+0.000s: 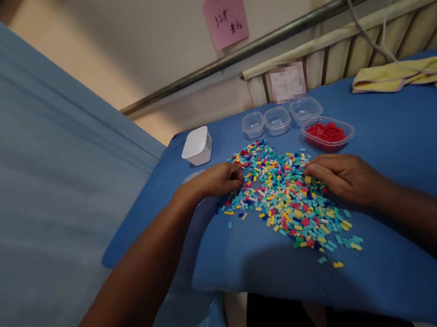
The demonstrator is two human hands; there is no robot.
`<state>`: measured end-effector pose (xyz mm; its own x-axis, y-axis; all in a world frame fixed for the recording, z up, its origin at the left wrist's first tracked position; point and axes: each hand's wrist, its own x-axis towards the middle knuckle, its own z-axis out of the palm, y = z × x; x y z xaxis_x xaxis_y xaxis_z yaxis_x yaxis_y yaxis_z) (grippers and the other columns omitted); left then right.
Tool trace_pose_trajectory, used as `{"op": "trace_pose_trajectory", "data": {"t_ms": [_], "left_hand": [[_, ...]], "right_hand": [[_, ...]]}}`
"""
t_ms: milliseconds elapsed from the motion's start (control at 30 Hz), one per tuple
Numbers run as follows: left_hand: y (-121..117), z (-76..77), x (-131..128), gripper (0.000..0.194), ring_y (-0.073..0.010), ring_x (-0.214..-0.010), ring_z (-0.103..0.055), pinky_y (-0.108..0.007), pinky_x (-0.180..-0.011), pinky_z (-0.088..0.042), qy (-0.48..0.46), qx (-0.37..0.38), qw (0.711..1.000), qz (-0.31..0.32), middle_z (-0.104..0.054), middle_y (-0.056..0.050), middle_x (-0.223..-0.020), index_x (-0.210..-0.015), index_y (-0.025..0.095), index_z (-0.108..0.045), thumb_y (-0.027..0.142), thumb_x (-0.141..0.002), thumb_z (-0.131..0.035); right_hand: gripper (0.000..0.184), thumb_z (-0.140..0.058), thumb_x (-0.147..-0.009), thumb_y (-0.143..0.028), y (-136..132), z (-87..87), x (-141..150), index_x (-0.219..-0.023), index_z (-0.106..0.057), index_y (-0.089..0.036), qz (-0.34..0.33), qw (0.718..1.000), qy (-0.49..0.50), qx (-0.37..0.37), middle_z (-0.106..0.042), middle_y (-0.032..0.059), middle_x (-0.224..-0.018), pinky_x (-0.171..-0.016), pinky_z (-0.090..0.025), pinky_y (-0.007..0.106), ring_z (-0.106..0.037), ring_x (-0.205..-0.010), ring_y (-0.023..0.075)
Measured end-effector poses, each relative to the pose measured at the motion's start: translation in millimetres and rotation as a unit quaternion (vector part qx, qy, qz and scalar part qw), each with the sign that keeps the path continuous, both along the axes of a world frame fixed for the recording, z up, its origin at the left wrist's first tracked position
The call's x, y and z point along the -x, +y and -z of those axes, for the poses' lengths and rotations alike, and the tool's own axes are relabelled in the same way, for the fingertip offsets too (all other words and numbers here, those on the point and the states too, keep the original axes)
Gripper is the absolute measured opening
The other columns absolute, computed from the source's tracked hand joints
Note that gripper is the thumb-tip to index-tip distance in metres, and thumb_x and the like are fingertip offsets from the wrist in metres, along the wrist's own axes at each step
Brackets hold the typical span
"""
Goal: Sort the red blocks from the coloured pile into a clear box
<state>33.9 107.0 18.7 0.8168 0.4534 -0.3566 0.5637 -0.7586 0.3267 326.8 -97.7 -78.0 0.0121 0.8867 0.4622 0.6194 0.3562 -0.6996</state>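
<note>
A wide pile of small coloured building bricks (pixel 288 205), mostly turquoise with yellow, pink, red, green and white ones, lies spread over the blue-covered bed. At the pile's left edge is my left hand (pixel 223 178), its fingers curled closed; whatever they may hold is hidden. My right hand (pixel 341 179) rests at the right side of the pile, thumb and fingers pinched together. A yellow brick (pixel 308 179) shows right at those fingertips, but I cannot tell if it is gripped. Beyond that hand, a clear tub (pixel 350 138) holds red bricks (pixel 325 132).
Three clear tubs (pixel 277 122) stand along the back, with a white container (pixel 197 147) to their left. Another clear tub (pixel 193 176) is partly behind my left arm. A yellow cloth (pixel 404 76) lies at back right. A blue curtain (pixel 40 155) hangs at left.
</note>
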Motion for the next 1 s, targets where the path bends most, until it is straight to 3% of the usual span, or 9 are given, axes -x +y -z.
{"op": "trace_pose_trajectory", "data": {"t_ms": [100,233,400,533,633,767,900,1000], "left_hand": [[5.9,-3.5,-24.1,0.018,-0.0148,-0.077,-0.064,-0.025,-0.069,-0.044,-0.053,0.000,0.999,-0.013,-0.074,0.000,-0.090,-0.104,0.017,-0.075,0.024,-0.091,-0.065],[6.7,-8.1,-90.9,0.015,-0.0146,-0.080,-0.065,-0.026,-0.073,-0.047,-0.144,0.012,0.989,0.009,-0.075,-0.002,-0.093,-0.104,0.014,-0.073,0.018,-0.092,-0.066],[-8.5,-5.6,-190.0,0.012,-0.0158,-0.086,-0.065,-0.028,-0.078,-0.047,-0.216,-0.037,0.970,0.102,-0.076,-0.003,-0.099,-0.104,0.013,-0.075,0.012,-0.095,-0.067],[-12.5,-5.5,-226.2,0.022,-0.0171,-0.096,-0.068,-0.029,-0.084,-0.050,-0.200,-0.074,0.964,0.156,-0.078,-0.006,-0.114,-0.117,0.014,-0.077,0.011,-0.097,-0.069],[5.9,-12.9,-207.7,0.024,-0.0171,-0.099,-0.070,-0.029,-0.089,-0.051,-0.227,-0.071,0.962,0.134,-0.079,-0.007,-0.118,-0.120,0.014,-0.078,0.010,-0.098,-0.067],[43.2,-20.7,-133.8,0.020,-0.0174,-0.090,-0.071,-0.029,-0.081,-0.051,-0.222,-0.074,0.972,0.005,-0.080,-0.007,-0.105,-0.111,0.010,-0.080,0.015,-0.098,-0.066],[60.2,-8.9,-57.7,0.025,-0.0185,-0.085,-0.072,-0.029,-0.075,-0.047,-0.082,-0.152,0.983,-0.066,-0.082,-0.004,-0.101,-0.111,0.016,-0.085,0.017,-0.096,-0.065],[58.4,7.0,-27.3,0.028,-0.0192,-0.087,-0.072,-0.028,-0.076,-0.048,-0.020,-0.167,0.982,-0.085,-0.082,-0.006,-0.103,-0.114,0.015,-0.085,0.017,-0.095,-0.064]], "right_hand": [[0.042,-0.051,-0.114,-0.045,0.7,-7.1,7.0,-0.086,-0.073,-0.025,-0.036,0.999,-0.018,-0.002,-0.074,0.0053,-0.083,-0.079,-0.054,0.038,-0.070,-0.080,0.0237],[0.036,-0.052,-0.115,-0.039,3.4,-12.3,11.7,-0.089,-0.072,-0.024,-0.053,0.998,-0.024,-0.008,-0.074,0.0046,-0.086,-0.080,-0.051,0.037,-0.068,-0.081,0.0213],[0.037,-0.051,-0.116,-0.039,6.3,-10.7,8.5,-0.087,-0.069,-0.023,-0.053,0.998,-0.011,-0.016,-0.072,0.0041,-0.084,-0.078,-0.049,0.037,-0.065,-0.080,0.0205],[0.040,-0.048,-0.117,-0.040,5.2,-10.3,6.3,-0.084,-0.065,-0.023,-0.049,0.999,-0.015,-0.011,-0.067,0.0033,-0.080,-0.076,-0.047,0.037,-0.062,-0.076,0.0202],[0.041,-0.048,-0.116,-0.040,3.4,-10.8,6.2,-0.084,-0.065,-0.023,-0.045,0.999,-0.015,-0.005,-0.067,0.0039,-0.079,-0.075,-0.048,0.038,-0.062,-0.075,0.0206],[0.041,-0.049,-0.116,-0.042,2.2,-11.1,7.6,-0.086,-0.069,-0.024,-0.041,0.999,-0.012,-0.001,-0.070,0.0053,-0.079,-0.075,-0.050,0.037,-0.063,-0.075,0.0212],[0.043,-0.049,-0.116,-0.045,2.1,-9.4,8.8,-0.087,-0.072,-0.023,-0.031,0.999,-0.011,-0.003,-0.071,0.0061,-0.079,-0.076,-0.052,0.035,-0.065,-0.075,0.0214],[0.043,-0.048,-0.116,-0.046,1.8,-6.5,8.2,-0.089,-0.073,-0.023,-0.029,0.999,-0.015,0.002,-0.071,0.0064,-0.079,-0.075,-0.052,0.035,-0.065,-0.075,0.0219]]}}
